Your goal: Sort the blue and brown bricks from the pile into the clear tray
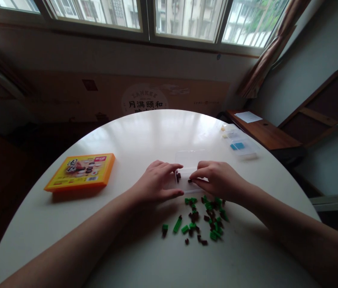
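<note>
- Centre of frame: the left hand (155, 182) spans the left end of the clear box (187, 173), thumb and fingers bracing it on the white surface (157, 132).
- The right hand (217, 180), fingers narrowed, pinches a brown piece (189, 181) over the box.
- One dark brick (178, 175) lies inside; the green and brown pile (206, 218) lies loose just below.

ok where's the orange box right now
In the head view, the orange box lies flat on the white table, left of the left hand.

Glossy table (145, 136) (clear plastic box (187, 176))
</note>
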`<action>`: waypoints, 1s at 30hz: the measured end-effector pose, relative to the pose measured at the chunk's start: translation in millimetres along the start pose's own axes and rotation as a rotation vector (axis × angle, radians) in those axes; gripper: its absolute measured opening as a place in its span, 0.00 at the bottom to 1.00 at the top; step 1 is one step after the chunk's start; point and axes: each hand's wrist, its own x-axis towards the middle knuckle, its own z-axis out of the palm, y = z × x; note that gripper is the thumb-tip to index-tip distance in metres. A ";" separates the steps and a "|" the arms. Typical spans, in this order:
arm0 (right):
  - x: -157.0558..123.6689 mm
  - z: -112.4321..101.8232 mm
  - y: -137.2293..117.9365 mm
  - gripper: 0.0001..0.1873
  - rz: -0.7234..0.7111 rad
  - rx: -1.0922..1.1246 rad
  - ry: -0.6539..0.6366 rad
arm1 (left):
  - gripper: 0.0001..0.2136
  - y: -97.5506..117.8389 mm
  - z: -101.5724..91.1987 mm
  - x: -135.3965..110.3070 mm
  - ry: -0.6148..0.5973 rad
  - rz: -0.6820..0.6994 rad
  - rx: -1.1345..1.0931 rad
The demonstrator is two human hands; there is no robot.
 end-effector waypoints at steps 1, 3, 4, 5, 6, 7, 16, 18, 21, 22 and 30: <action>0.2 0.1 0.0 0.09 -0.003 0.003 0.005 | 0.29 0.0 0.0 0.0 -0.001 -0.001 0.000; 0.5 -0.3 -0.5 0.09 -0.004 0.009 0.013 | 0.29 0.3 -0.2 0.1 -0.004 -0.006 0.002; 0.6 -0.6 -0.9 0.09 -0.004 0.009 0.015 | 0.29 0.6 -0.5 0.1 -0.004 -0.007 0.002; 0.6 -0.9 -1.3 0.08 -0.003 0.008 0.017 | 0.29 0.8 -0.7 0.1 -0.004 -0.009 0.002; 0.6 -1.1 -1.7 0.08 -0.002 0.007 0.019 | 0.29 1.0 -0.9 0.1 -0.003 -0.010 0.002; 0.7 -1.1 -2.0 0.07 -0.001 0.007 0.020 | 0.29 1.1 -1.1 0.1 -0.003 -0.011 0.001; 7.2 5.9 -2.0 0.12 0.008 -0.007 0.056 | 0.31 -0.2 1.0 -0.9 0.013 -0.008 -0.010; 6.8 5.4 -3.2 0.14 0.006 -0.003 0.089 | 0.30 -0.2 1.1 -1.1 0.013 -0.007 -0.007; 3.8 2.9 -5.2 0.15 0.001 0.011 0.108 | 0.30 0.2 0.7 -1.4 0.010 -0.006 -0.005; 2.7 2.2 -5.6 0.15 -0.001 0.015 0.101 | 0.30 0.2 0.6 -1.4 0.011 -0.005 -0.007; 6.5 4.8 -7.1 0.14 0.049 -0.019 0.018 | 0.30 0.0 1.5 -0.5 0.016 -0.002 -0.020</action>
